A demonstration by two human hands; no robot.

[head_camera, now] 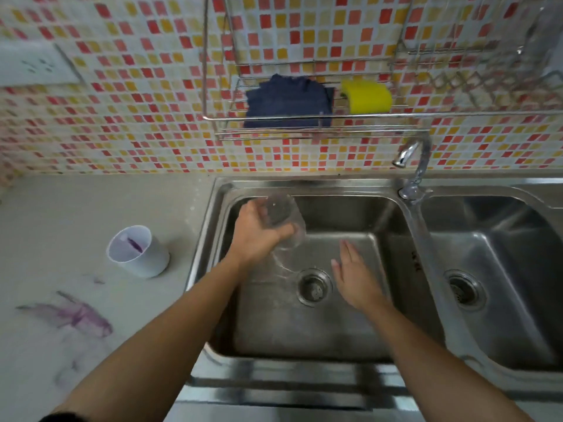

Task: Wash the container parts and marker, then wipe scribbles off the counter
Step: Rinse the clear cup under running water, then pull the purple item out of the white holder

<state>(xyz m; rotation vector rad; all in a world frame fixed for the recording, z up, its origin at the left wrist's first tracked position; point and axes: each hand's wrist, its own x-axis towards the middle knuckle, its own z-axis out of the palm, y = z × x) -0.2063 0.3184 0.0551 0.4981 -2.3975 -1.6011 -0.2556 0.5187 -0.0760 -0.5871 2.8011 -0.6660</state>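
My left hand (259, 231) grips a clear plastic container part (286, 219) tilted over the left sink basin (304, 330), and water trickles out of it toward the drain (313, 287). My right hand (355, 277) hovers flat and empty over the basin, right of the drain, fingers apart. On the counter left of the sink lies a white cup-shaped container part (138, 252) on its side, with purple marks inside. Purple scribbles (76, 316) stain the counter in front of it. I cannot see a marker.
A faucet (414, 166) stands between the two basins, spout turned left. Above the sink a wire rack (304, 129) holds a dark blue cloth (289, 102) and a yellow sponge (367, 97). A second basin (502, 269) lies to the right. A wall socket (33, 65) sits at upper left.
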